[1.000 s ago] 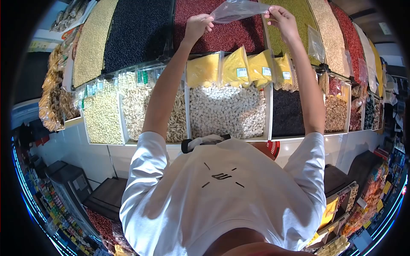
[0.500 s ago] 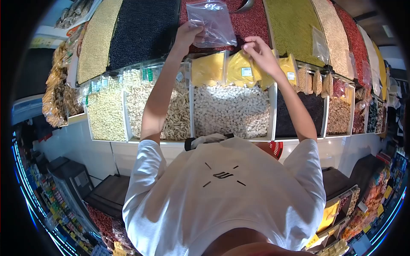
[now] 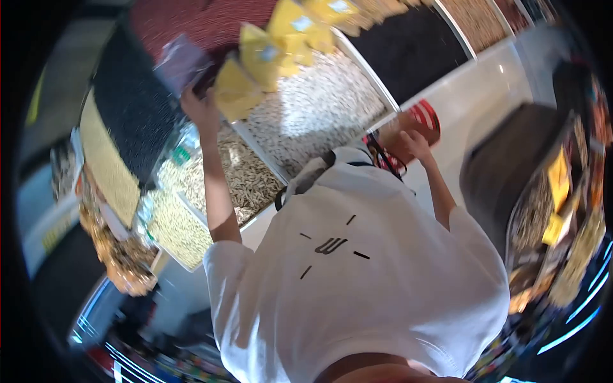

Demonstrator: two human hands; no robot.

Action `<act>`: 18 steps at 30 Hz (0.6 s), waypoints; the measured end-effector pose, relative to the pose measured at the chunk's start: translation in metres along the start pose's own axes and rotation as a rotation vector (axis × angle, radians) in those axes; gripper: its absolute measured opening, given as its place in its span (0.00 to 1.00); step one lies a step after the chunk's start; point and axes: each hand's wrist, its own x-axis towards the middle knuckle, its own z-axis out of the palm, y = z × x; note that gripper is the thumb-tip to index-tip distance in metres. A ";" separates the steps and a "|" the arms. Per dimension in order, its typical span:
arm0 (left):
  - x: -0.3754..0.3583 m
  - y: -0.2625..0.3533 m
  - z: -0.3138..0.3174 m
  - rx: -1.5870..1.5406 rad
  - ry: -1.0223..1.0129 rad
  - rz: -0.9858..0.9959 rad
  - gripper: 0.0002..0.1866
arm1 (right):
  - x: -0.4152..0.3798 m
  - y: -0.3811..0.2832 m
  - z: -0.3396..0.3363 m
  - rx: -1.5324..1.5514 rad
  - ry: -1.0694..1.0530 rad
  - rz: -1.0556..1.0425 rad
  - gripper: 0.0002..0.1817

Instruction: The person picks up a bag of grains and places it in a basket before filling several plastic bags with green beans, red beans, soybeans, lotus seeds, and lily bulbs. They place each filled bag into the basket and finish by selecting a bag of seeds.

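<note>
My left hand [image 3: 201,110] is closed on the lower edge of a clear plastic bag [image 3: 182,66], held up over the red beans [image 3: 191,22]. Yellow packets [image 3: 237,89] with labels stand just right of that hand. Low on the right, my right hand [image 3: 417,145] is over a red slotted plastic basket [image 3: 426,115], its fingers apart and somewhat blurred. Dark straps [image 3: 385,158] hang beside the basket, close to my waist.
White-walled bins hold pale chopped pieces [image 3: 319,108], brown-streaked slices [image 3: 246,169], cream-coloured pieces [image 3: 185,233] and black grains [image 3: 408,54]. Black beans [image 3: 131,108] slope up at the left. A dark bin [image 3: 504,153] stands on the right, before more goods.
The view has swung round, so the counter now slants. My right hand has left the plastic bag and dropped to the red basket. My left hand still holds the bag.
</note>
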 end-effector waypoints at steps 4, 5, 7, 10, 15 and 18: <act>-0.086 0.049 0.010 -0.107 -0.185 -0.162 0.24 | -0.029 0.102 0.087 0.171 -0.307 0.207 0.32; -0.104 0.065 0.008 -0.166 -0.230 -0.199 0.23 | -0.039 0.100 0.095 0.184 -0.314 0.219 0.32; -0.134 0.091 0.000 -0.177 -0.305 -0.221 0.22 | -0.057 0.079 0.091 0.398 -0.243 0.332 0.34; -0.170 0.107 -0.008 -0.202 -0.435 -0.297 0.21 | -0.060 0.064 0.055 0.515 -0.450 0.438 0.31; -0.226 0.117 -0.016 -0.168 -0.424 -0.292 0.18 | -0.055 0.065 0.038 0.320 -0.449 0.363 0.30; -0.247 0.131 -0.033 -0.219 -0.397 -0.445 0.17 | -0.046 0.066 0.019 0.505 -0.616 0.491 0.30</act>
